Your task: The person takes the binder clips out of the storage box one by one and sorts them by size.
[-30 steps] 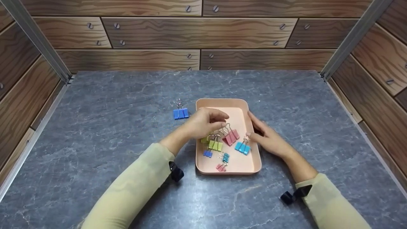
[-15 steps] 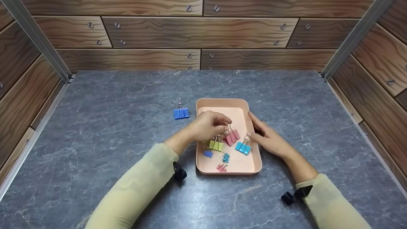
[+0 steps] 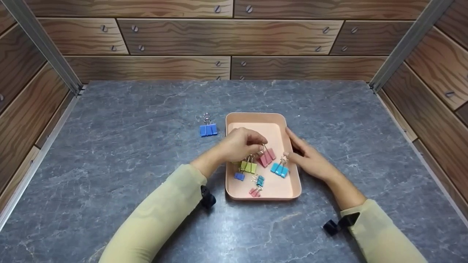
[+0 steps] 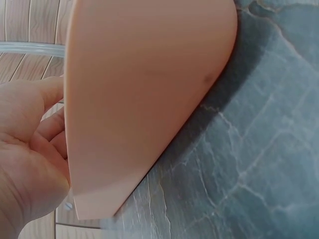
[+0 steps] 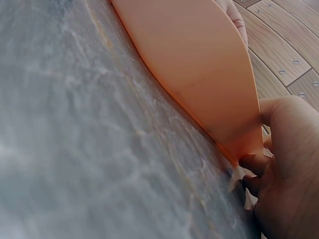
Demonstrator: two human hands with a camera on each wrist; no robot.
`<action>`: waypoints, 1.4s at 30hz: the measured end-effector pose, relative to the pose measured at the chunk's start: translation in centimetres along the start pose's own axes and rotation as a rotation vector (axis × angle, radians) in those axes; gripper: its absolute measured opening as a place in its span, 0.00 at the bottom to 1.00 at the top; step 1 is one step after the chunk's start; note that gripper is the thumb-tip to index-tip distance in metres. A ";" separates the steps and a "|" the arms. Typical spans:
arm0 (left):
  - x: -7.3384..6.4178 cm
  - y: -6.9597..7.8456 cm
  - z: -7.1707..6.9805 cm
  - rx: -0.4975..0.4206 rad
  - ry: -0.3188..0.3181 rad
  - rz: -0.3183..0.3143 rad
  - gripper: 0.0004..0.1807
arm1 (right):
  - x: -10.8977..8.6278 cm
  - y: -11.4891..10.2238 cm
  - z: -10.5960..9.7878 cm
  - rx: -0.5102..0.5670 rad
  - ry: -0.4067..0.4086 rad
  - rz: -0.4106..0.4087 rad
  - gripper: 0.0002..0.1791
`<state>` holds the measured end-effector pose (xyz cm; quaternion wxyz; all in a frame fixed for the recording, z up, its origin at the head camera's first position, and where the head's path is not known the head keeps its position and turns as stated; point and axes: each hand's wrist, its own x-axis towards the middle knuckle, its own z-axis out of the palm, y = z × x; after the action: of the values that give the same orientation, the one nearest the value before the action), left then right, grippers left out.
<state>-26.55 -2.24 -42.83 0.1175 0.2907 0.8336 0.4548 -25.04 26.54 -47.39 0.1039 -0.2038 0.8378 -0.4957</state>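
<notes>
A peach tray [image 3: 255,117] lies on the table, holding several binder clips. My left hand [image 3: 239,144] reaches over its left rim, thumb and fingertips pinching the wire handles of a large pink binder clip [image 3: 266,157]. Just below that hand are a lime green binder clip [image 3: 248,167] and a small blue one. With the thumb over the rim and the fingers along the outside wall, my right hand [image 3: 310,159] grips the tray's right side. Close to that thumb sits a light blue binder clip [image 3: 279,170]. In the left wrist view, the tray wall hides the left fingertips.
Outside the tray, at its upper left, a large blue binder clip [image 3: 208,130] stands on the marbled table [image 3: 146,117]. A small teal clip [image 3: 260,180] and a small pink clip [image 3: 255,192] lie near the tray's front end. Wood-patterned panels enclose the table.
My left hand has shifted slightly right and its fingers have taken hold of the large pink binder clip's handles. The right hand and the tray stay in place.
</notes>
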 end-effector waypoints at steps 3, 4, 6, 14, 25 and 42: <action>0.0 0.0 0.0 -0.009 -0.002 -0.002 0.12 | 0.0 0.0 0.0 -0.006 0.000 -0.004 0.44; 0.0 -0.1 0.1 -0.009 -0.002 0.000 0.12 | 0.0 0.1 0.0 -0.007 0.000 -0.005 0.44; 0.0 -0.1 0.1 -0.012 -0.001 0.003 0.12 | 0.1 0.1 0.0 -0.009 0.002 -0.009 0.44; -0.1 0.1 0.2 -0.009 0.023 0.008 0.12 | 0.1 0.0 0.0 -0.014 0.004 -0.019 0.44; 0.0 0.2 0.5 0.011 0.065 -0.003 0.11 | 0.0 0.1 0.0 0.007 0.000 -0.014 0.44; 0.2 0.4 0.7 -0.010 0.119 0.017 0.08 | 0.0 0.1 -0.1 0.003 -0.009 -0.014 0.44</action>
<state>-26.27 -1.53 -42.88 0.0656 0.2696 0.8343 0.4763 -25.10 26.65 -47.48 0.1043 -0.2118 0.8352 -0.4967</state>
